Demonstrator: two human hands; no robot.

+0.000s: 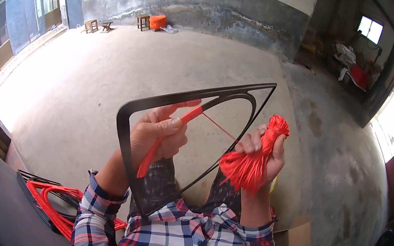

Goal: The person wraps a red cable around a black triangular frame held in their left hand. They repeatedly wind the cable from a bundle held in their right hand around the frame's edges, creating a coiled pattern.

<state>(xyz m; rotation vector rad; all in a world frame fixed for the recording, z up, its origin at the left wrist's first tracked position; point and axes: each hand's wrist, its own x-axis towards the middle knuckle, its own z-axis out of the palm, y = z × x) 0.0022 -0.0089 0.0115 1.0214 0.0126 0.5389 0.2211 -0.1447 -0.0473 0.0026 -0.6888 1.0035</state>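
Note:
A black, roughly triangular frame (180,98) with a curved inner bar leans over my lap. Red cord is wound closely around part of that inner bar (191,116), and the red covering runs down past my fingers to a lower end (144,163). My left hand (158,130) is closed around this red-wrapped bar, thumb on top. To the right, my right hand (275,164) grips a thick looped bundle of shiny red cord (251,166). One thin strand (219,126) stretches from the wrapping across the frame's opening toward the right hand.
Several black and red frames (49,203) lie stacked at my lower left. An open cardboard box (296,245) stands at my lower right. Small wooden stools (143,22) and an orange-red container (157,22) are by the far grey wall (212,10).

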